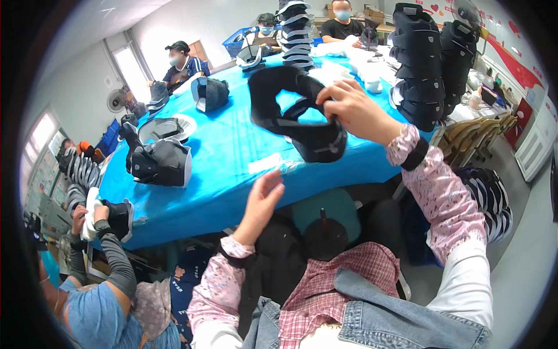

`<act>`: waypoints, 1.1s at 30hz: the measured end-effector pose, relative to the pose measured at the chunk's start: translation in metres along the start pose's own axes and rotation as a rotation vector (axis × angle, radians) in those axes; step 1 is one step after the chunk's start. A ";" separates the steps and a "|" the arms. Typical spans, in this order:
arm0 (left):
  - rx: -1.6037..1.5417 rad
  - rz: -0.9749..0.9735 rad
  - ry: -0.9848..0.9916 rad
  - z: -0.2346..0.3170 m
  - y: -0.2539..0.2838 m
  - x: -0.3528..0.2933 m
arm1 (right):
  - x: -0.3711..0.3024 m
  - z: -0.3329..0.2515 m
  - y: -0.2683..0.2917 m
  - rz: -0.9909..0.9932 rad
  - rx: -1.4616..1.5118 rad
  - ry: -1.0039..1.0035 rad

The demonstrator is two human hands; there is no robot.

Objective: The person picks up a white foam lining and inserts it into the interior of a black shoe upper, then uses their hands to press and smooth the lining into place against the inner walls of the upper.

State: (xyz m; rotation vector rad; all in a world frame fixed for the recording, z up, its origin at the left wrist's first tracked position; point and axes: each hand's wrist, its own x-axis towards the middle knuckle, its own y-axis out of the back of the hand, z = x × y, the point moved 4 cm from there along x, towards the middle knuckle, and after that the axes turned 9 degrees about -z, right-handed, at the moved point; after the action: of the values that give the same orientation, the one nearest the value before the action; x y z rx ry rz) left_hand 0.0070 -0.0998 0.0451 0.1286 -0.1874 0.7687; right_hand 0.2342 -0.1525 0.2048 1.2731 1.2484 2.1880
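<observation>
1. Nearest, red checked cloth point(337, 282) and blue denim point(401, 317) cover the person's lap, and pink patterned sleeves point(447, 200) run along both forearms.
2. The left hand point(263, 200) is raised just off the table's near edge, its fingers loosely spread and holding nothing.
3. The right hand point(353, 109) pinches the rim of a black padded piece point(319, 145) between thumb and fingers. The piece, with a wide opening through it, is over the near edge of the table; whether its underside touches the cover cannot be told.
4. A glossy blue cover point(226, 145) spreads over the table, with a pale patch point(264, 164) near its edge.
5. At lower left, a co-worker in blue point(99, 311) grasps a white piece point(90, 214) beside a dark one point(122, 218).
6. Farther across the table are a black shell point(161, 163) at left, a smaller dark piece point(213, 94) beyond it, and a tall black stack point(415, 70) at right.
7. Farthest back, a slim stack of dark, pale-edged pieces point(297, 41) rises near a blue basket point(234, 43), and a person in a black top point(343, 29) sits beyond.
</observation>
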 end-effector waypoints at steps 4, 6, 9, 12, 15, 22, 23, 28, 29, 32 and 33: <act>0.071 0.046 -0.043 0.012 0.026 0.052 | -0.042 0.010 -0.017 0.046 0.134 -0.182; 0.064 0.055 -0.031 0.010 0.032 0.087 | -0.055 0.008 -0.016 0.086 0.144 -0.194; 0.205 0.102 -0.069 0.007 0.038 0.138 | -0.070 -0.006 -0.015 0.230 0.239 -0.242; 0.383 0.134 -0.043 0.010 0.041 0.174 | -0.093 -0.014 -0.030 0.386 0.201 -0.358; 0.540 0.017 -0.017 0.032 0.024 0.191 | -0.148 0.004 -0.102 0.372 0.915 -0.913; 0.847 -0.614 -0.161 0.099 -0.050 0.141 | -0.172 -0.012 -0.173 0.358 2.084 -0.864; 0.898 -0.602 -0.161 0.092 -0.047 0.137 | -0.175 -0.016 -0.172 0.380 2.133 -0.907; 0.552 -0.424 0.265 0.120 -0.045 0.092 | -0.139 -0.028 -0.092 0.415 1.816 -0.560; 0.457 -0.374 -0.081 0.100 -0.027 0.090 | -0.135 -0.028 -0.083 0.462 1.960 -0.559; 0.253 -0.281 0.011 0.106 -0.020 0.078 | -0.130 -0.036 -0.082 0.544 2.153 -0.474; 0.268 -0.317 0.046 0.107 -0.020 0.079 | -0.122 -0.045 -0.083 0.549 2.349 -0.293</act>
State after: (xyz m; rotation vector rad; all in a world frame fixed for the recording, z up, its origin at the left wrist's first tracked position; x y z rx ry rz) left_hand 0.0632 -0.0803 0.1654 0.3847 -0.0178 0.4772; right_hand 0.2529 -0.2058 0.0611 2.2090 3.3872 -0.6741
